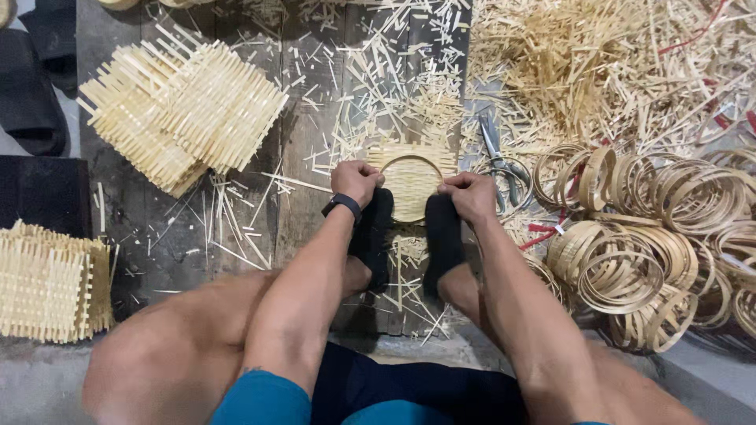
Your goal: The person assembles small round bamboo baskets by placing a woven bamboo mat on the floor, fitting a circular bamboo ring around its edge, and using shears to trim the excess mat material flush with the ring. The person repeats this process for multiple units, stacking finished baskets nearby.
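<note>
Wooden board (299,149): littered with bamboo offcuts. Pile of bamboo hoops (661,252) lies right of the board; stacked woven mats (185,106) sit at its upper left. Woven mat with hoop (412,182) rests at the board's centre. Left hand (356,180) and right hand (469,195), fists closed, grip its opposite edges. Scissors (498,157) lie just right of it.

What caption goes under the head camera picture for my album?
Left hand and right hand press a bamboo ring onto a woven mat beside scissors.
</note>
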